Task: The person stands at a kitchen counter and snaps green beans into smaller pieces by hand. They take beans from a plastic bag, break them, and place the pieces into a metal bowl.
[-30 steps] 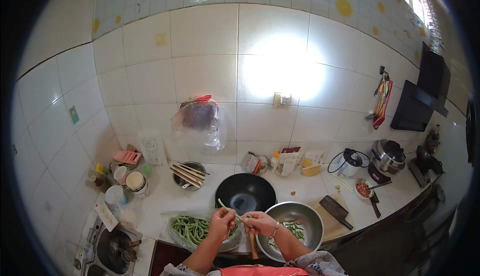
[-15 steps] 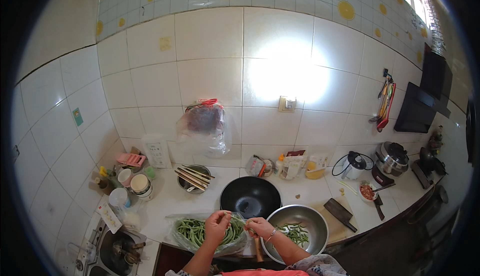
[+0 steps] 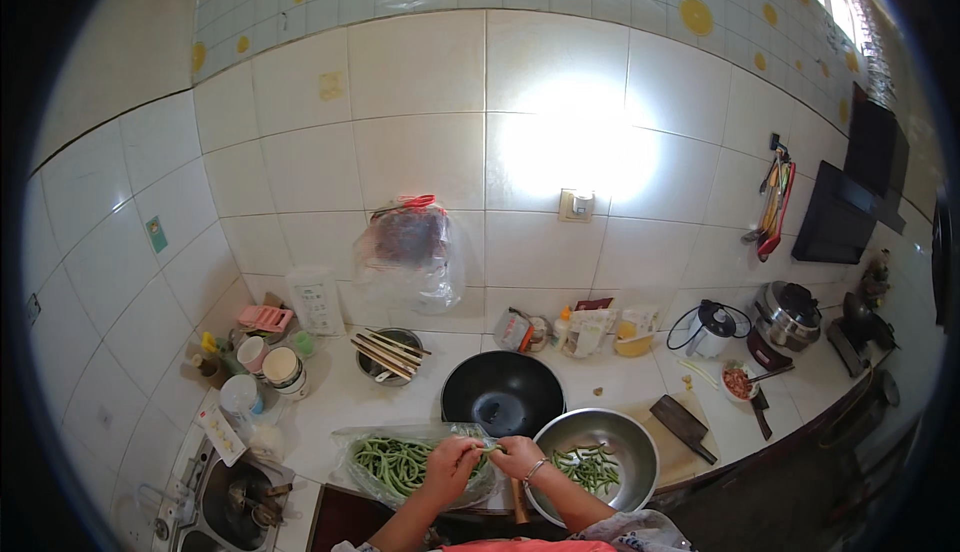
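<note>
My left hand (image 3: 455, 462) is closed, its fingertips pinched at one end of a green bean (image 3: 491, 447). My right hand (image 3: 516, 456), with a bracelet at the wrist, is closed around the bean's other end. Both hands are close together, above the gap between a clear plastic bag (image 3: 343, 449) and a steel bowl (image 3: 645, 447). Long green beans (image 3: 392, 464) fill the bag. Short bean pieces (image 3: 590, 469) lie in the bowl. Just beyond my hands sits a black wok (image 3: 503, 382), its wooden handle (image 3: 519, 502) pointing toward me.
A cleaver (image 3: 683, 429) lies on a cutting board (image 3: 712, 443) right of the bowl. Behind stand a pot (image 3: 385, 375) with sticks across it and several packets (image 3: 585, 332). A bowl of chopped red food (image 3: 737, 382) is at right; a sink (image 3: 232, 507) is at lower left.
My left hand has dropped slightly and come nearer the right hand. The bean between them now shows as a shorter stretch at the fingertips.
</note>
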`<move>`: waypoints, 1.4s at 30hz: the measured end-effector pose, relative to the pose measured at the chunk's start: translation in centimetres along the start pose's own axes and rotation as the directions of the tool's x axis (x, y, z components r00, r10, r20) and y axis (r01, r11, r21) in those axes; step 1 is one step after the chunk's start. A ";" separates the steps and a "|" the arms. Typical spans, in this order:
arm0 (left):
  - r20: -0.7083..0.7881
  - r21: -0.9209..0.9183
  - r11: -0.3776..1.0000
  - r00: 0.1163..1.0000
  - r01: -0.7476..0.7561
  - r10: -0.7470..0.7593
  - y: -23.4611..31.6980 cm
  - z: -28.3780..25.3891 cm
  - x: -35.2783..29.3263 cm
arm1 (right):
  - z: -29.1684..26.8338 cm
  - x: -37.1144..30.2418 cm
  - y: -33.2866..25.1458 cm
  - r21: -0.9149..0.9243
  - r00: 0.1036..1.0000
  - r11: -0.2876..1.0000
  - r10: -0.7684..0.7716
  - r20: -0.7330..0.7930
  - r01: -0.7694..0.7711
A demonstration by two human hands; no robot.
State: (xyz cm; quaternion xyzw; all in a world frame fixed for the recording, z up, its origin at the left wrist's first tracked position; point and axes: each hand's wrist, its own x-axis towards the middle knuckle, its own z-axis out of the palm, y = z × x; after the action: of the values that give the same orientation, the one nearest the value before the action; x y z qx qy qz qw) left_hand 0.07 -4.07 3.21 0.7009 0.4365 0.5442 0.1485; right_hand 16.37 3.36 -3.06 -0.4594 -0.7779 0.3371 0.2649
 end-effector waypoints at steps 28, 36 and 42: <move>0.229 -0.740 0.344 0.698 0.578 -0.679 -1.9 1.1 0.0 | -3.0 -1.2 -3.9 0.803 0.862 0.350 0.029 0.506 -0.483; 0.097 -0.543 0.644 0.802 0.538 -0.589 -1.7 1.7 -0.8 | -2.5 -1.1 -3.7 0.702 0.906 0.594 0.118 0.407 -0.393; -0.076 -0.349 0.889 0.937 0.296 -0.341 -0.4 1.3 -1.3 | 0.5 -0.1 -0.1 0.359 0.983 0.916 0.178 0.046 -0.182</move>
State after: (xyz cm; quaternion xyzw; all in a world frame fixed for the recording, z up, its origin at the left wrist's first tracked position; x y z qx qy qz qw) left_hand 1.05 -4.54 1.61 0.5460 0.4566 0.6244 0.3219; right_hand 16.01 3.13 -3.29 -0.4704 -0.6587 0.5000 0.3079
